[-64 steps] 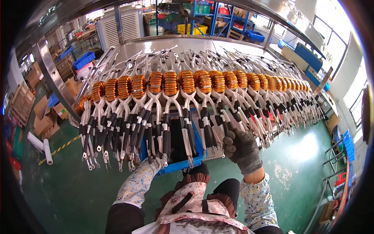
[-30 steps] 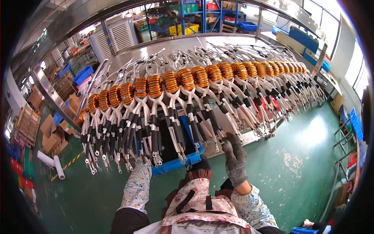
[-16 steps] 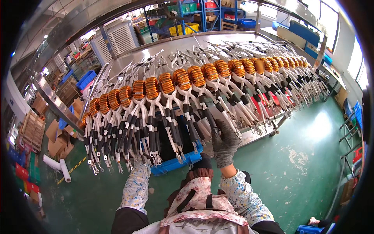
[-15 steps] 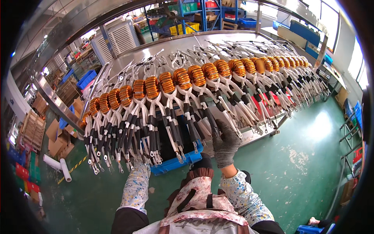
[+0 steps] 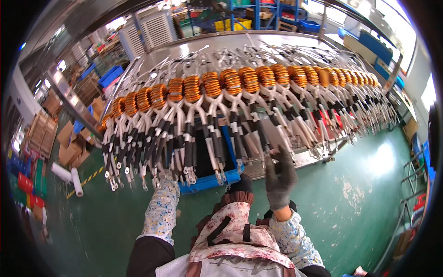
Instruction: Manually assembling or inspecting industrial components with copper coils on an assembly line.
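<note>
A long row of copper-wound ring coils (image 5: pixel 212 84) lies along the bench, with white leads hanging over the near edge. Many leads carry black sleeves (image 5: pixel 188 152) and end in metal ring lugs (image 5: pixel 190 177). My right hand (image 5: pixel 280 180), in a dark grey glove, is just below the lead ends right of the middle. Its fingers are apart, and no object shows in them. At the left, my patterned sleeve (image 5: pixel 161 205) reaches up under the hanging leads. Those leads cover my left hand, so its fingers cannot be made out.
Below the bench edge, between my arms, is a blue bin (image 5: pixel 212 182). Something red (image 5: pixel 330 121) shows behind the leads at the right. Metal posts (image 5: pixel 69 94) frame the bench. Cardboard boxes (image 5: pixel 74 143) and white rolls (image 5: pixel 76 182) are on the green floor at the left.
My right hand has come away from the leads it was touching, and its fingers have spread. The whole view has shifted slightly. My left arm stays under the leads.
</note>
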